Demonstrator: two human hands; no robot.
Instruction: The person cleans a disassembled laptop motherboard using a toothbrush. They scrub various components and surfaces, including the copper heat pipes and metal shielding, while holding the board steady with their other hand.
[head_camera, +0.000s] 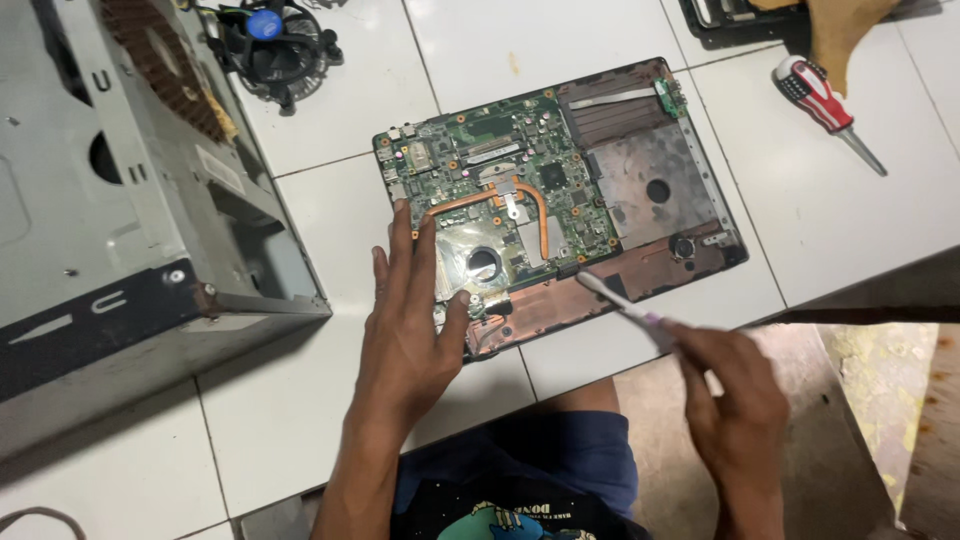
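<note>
Your left hand (408, 320) lies flat, fingers spread, gripping nothing, pressing the near-left corner of the opened laptop base (560, 195) on the white tiled table (330, 220). Your right hand (735, 400) is clenched on a toothbrush (615, 297), bristle end over the base's front edge by the motherboard (490, 170). Red-handled screwdriver (822, 100) far right, well apart; PC case (110, 200) left.

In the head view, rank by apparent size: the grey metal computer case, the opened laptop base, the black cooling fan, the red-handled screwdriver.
1. Grey metal computer case, though nearest the camera.
2. Opened laptop base.
3. Black cooling fan and red-handled screwdriver look alike; no ranking.
</note>
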